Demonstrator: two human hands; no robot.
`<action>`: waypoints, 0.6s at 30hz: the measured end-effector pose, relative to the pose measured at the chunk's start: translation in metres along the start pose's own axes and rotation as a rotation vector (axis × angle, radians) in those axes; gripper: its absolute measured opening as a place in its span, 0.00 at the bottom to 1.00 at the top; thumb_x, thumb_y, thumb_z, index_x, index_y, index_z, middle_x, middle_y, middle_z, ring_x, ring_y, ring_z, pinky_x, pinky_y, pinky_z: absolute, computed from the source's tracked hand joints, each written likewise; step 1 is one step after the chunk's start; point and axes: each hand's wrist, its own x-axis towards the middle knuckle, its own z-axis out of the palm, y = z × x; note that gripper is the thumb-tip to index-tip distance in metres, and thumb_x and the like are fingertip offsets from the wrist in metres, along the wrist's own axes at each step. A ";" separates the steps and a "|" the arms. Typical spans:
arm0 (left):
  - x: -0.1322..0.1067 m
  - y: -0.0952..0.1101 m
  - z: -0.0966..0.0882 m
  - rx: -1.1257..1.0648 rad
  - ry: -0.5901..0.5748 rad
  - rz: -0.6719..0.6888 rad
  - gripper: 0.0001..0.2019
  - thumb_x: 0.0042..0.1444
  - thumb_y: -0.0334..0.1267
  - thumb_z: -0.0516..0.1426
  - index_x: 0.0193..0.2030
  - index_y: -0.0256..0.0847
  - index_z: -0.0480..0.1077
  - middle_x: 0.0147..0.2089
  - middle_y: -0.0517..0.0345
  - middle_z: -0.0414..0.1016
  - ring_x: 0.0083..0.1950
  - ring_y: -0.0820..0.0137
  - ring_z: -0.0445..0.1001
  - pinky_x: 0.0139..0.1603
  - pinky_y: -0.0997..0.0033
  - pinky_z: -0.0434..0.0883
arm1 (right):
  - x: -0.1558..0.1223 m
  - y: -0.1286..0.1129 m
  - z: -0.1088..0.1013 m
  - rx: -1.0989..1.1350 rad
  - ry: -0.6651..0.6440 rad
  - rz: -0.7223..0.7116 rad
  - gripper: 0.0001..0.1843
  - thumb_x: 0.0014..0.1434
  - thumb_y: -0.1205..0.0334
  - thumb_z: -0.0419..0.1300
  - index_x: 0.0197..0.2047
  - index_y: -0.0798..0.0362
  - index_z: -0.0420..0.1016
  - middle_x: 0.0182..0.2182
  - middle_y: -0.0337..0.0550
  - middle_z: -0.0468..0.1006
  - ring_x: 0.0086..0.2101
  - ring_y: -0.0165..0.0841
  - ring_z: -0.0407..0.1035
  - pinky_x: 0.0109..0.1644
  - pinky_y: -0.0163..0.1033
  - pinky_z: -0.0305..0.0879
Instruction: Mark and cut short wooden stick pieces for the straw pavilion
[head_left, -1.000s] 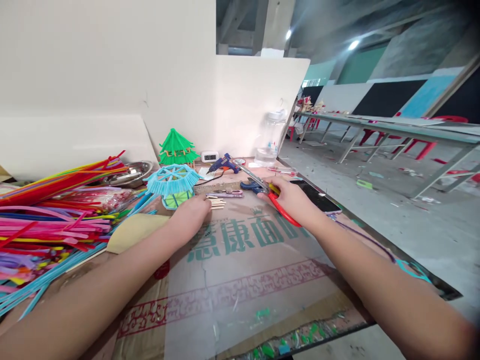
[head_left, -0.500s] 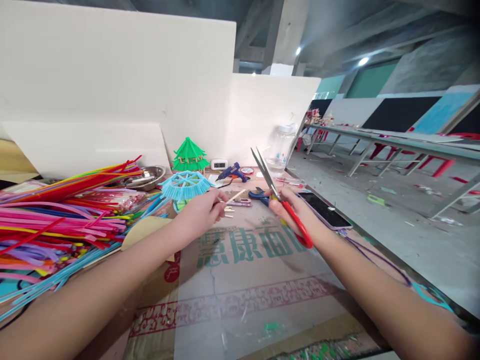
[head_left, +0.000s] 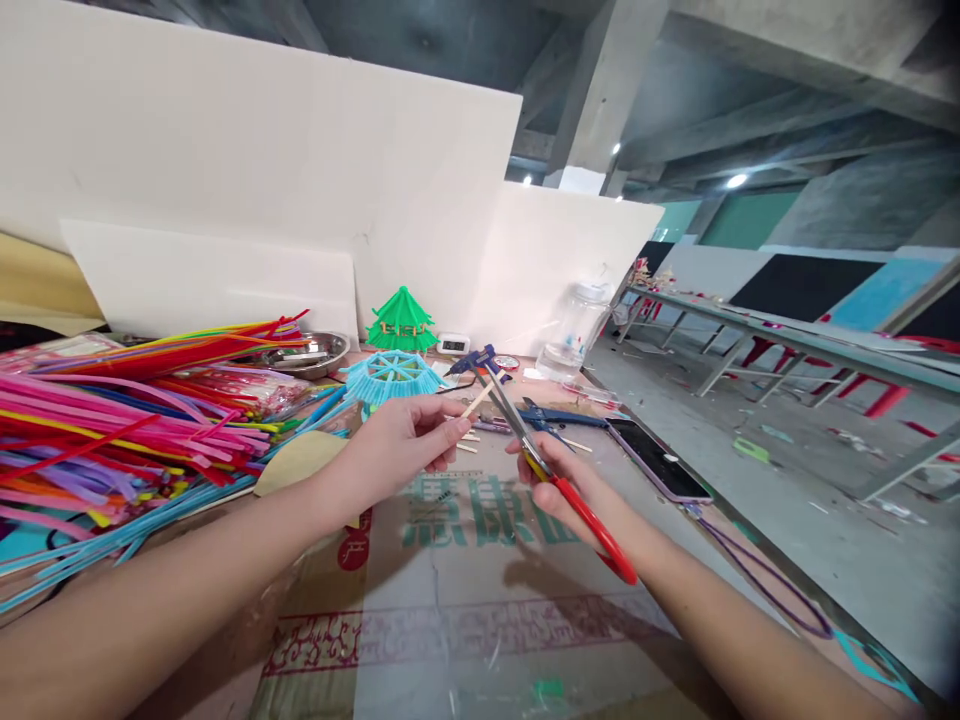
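My left hand (head_left: pixel 405 440) is lifted above the table and pinches a short wooden stick (head_left: pixel 478 399) between thumb and fingers. My right hand (head_left: pixel 562 490) grips red-handled scissors (head_left: pixel 559 475). Their blades point up and left, and the tips reach the stick's free end. Both hands hover over a sheet of printed cardboard (head_left: pixel 480 610). A few more short sticks (head_left: pixel 468 442) lie on it just behind my left hand. A light blue pipe-cleaner roof (head_left: pixel 391 376) stands behind my left hand, with a green one (head_left: pixel 401 322) further back.
A big pile of coloured pipe cleaners (head_left: pixel 127 420) fills the left. A metal dish (head_left: pixel 319 352), small clock (head_left: pixel 454 344), blue glue gun (head_left: pixel 480 360), blue pliers (head_left: pixel 559 416), a phone (head_left: pixel 660 462) and a plastic jar (head_left: pixel 570 325) surround the cardboard. White boards back the table; its right edge drops to the floor.
My left hand picked a stick off the table and raised it. My right hand lifted the scissors, then drew them back and tilted the blades toward the stick.
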 end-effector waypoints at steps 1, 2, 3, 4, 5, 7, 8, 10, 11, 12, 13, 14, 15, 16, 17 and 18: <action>0.000 0.001 -0.001 0.027 0.010 0.002 0.17 0.60 0.50 0.54 0.44 0.38 0.74 0.22 0.65 0.66 0.24 0.75 0.66 0.26 0.76 0.65 | 0.000 0.001 0.001 0.004 -0.017 0.010 0.32 0.59 0.30 0.53 0.49 0.50 0.62 0.33 0.39 0.63 0.29 0.32 0.58 0.31 0.36 0.57; -0.001 0.003 -0.001 0.064 0.016 0.003 0.17 0.60 0.50 0.53 0.43 0.38 0.74 0.22 0.65 0.66 0.23 0.74 0.66 0.26 0.76 0.63 | 0.000 0.001 0.003 0.018 -0.037 0.023 0.32 0.59 0.30 0.53 0.51 0.50 0.62 0.33 0.39 0.63 0.29 0.32 0.58 0.31 0.36 0.57; -0.001 0.005 -0.001 0.100 0.015 0.003 0.17 0.61 0.50 0.52 0.41 0.38 0.74 0.21 0.65 0.66 0.23 0.74 0.65 0.25 0.76 0.62 | 0.000 0.001 0.005 0.039 -0.053 0.037 0.33 0.59 0.30 0.53 0.53 0.50 0.62 0.33 0.39 0.63 0.29 0.31 0.58 0.31 0.35 0.57; -0.002 0.007 -0.001 0.136 0.011 0.006 0.17 0.61 0.49 0.51 0.37 0.38 0.73 0.21 0.65 0.66 0.23 0.74 0.65 0.25 0.76 0.61 | -0.001 0.000 0.007 0.061 -0.071 0.049 0.34 0.59 0.30 0.53 0.55 0.49 0.62 0.34 0.39 0.64 0.29 0.31 0.58 0.31 0.35 0.57; -0.002 0.010 0.000 0.171 0.013 0.016 0.17 0.62 0.48 0.51 0.32 0.39 0.72 0.20 0.64 0.66 0.23 0.74 0.65 0.26 0.76 0.61 | -0.001 0.000 0.008 0.078 -0.088 0.057 0.35 0.59 0.30 0.54 0.56 0.49 0.62 0.35 0.40 0.64 0.30 0.32 0.58 0.31 0.35 0.57; -0.004 0.015 0.002 0.251 0.032 0.054 0.18 0.62 0.46 0.50 0.24 0.39 0.66 0.20 0.64 0.64 0.23 0.75 0.63 0.27 0.76 0.60 | -0.003 -0.001 0.011 0.088 -0.106 0.057 0.35 0.58 0.30 0.55 0.56 0.49 0.62 0.38 0.42 0.65 0.33 0.33 0.60 0.34 0.36 0.59; -0.005 0.018 0.002 0.292 0.043 0.077 0.18 0.62 0.44 0.50 0.22 0.40 0.63 0.20 0.65 0.64 0.23 0.75 0.62 0.28 0.76 0.59 | -0.003 -0.001 0.012 0.086 -0.111 0.051 0.35 0.58 0.31 0.56 0.57 0.49 0.62 0.39 0.43 0.66 0.34 0.33 0.61 0.36 0.36 0.60; -0.007 0.021 0.004 0.361 0.052 0.110 0.17 0.62 0.41 0.49 0.22 0.40 0.62 0.20 0.66 0.62 0.23 0.75 0.61 0.28 0.76 0.58 | -0.004 -0.001 0.014 0.075 -0.108 0.044 0.36 0.58 0.31 0.57 0.58 0.49 0.62 0.40 0.43 0.67 0.36 0.34 0.62 0.38 0.37 0.61; -0.008 0.022 0.005 0.376 0.046 0.114 0.17 0.62 0.40 0.49 0.22 0.40 0.63 0.21 0.66 0.61 0.23 0.75 0.60 0.28 0.76 0.57 | -0.004 -0.001 0.014 0.072 -0.102 0.045 0.36 0.58 0.31 0.57 0.59 0.49 0.61 0.40 0.43 0.67 0.36 0.35 0.62 0.39 0.37 0.61; -0.008 0.022 0.005 0.384 0.038 0.115 0.16 0.61 0.40 0.49 0.23 0.40 0.63 0.21 0.66 0.61 0.23 0.75 0.60 0.27 0.76 0.57 | -0.005 -0.002 0.015 0.070 -0.098 0.049 0.37 0.58 0.31 0.56 0.59 0.49 0.61 0.40 0.43 0.67 0.36 0.35 0.63 0.38 0.37 0.61; -0.009 0.022 0.005 0.389 0.034 0.116 0.16 0.61 0.39 0.49 0.23 0.40 0.64 0.21 0.66 0.61 0.23 0.75 0.60 0.27 0.76 0.56 | -0.005 -0.002 0.015 0.067 -0.095 0.052 0.37 0.58 0.31 0.56 0.59 0.49 0.62 0.39 0.43 0.67 0.36 0.35 0.63 0.38 0.36 0.61; -0.009 0.022 0.005 0.394 0.032 0.117 0.16 0.61 0.39 0.49 0.23 0.40 0.64 0.21 0.66 0.61 0.23 0.75 0.60 0.27 0.76 0.56 | -0.005 -0.003 0.015 0.064 -0.091 0.057 0.38 0.57 0.30 0.56 0.59 0.49 0.62 0.39 0.43 0.67 0.36 0.35 0.63 0.38 0.36 0.62; -0.010 0.022 0.006 0.398 0.033 0.118 0.16 0.62 0.39 0.49 0.23 0.40 0.64 0.21 0.66 0.61 0.23 0.75 0.61 0.27 0.75 0.56 | -0.005 -0.004 0.016 0.062 -0.088 0.058 0.38 0.57 0.29 0.55 0.59 0.49 0.62 0.39 0.43 0.67 0.36 0.35 0.63 0.38 0.36 0.62; -0.010 0.022 0.006 0.402 0.034 0.119 0.16 0.62 0.39 0.49 0.23 0.40 0.64 0.21 0.66 0.62 0.23 0.75 0.61 0.27 0.75 0.56 | -0.005 -0.005 0.016 0.061 -0.085 0.058 0.38 0.57 0.29 0.55 0.59 0.50 0.63 0.39 0.43 0.68 0.36 0.35 0.64 0.37 0.36 0.62; -0.010 0.022 0.006 0.406 0.035 0.119 0.16 0.62 0.39 0.49 0.23 0.40 0.65 0.21 0.66 0.62 0.24 0.75 0.62 0.27 0.75 0.56 | -0.005 -0.006 0.016 0.061 -0.085 0.057 0.38 0.57 0.28 0.55 0.57 0.50 0.63 0.38 0.43 0.68 0.36 0.35 0.64 0.37 0.36 0.62; -0.010 0.022 0.006 0.407 0.033 0.119 0.16 0.62 0.39 0.49 0.24 0.40 0.66 0.22 0.65 0.63 0.24 0.74 0.62 0.27 0.75 0.56 | -0.005 -0.007 0.016 0.061 -0.088 0.056 0.37 0.57 0.28 0.55 0.56 0.50 0.64 0.38 0.43 0.68 0.35 0.35 0.63 0.37 0.36 0.62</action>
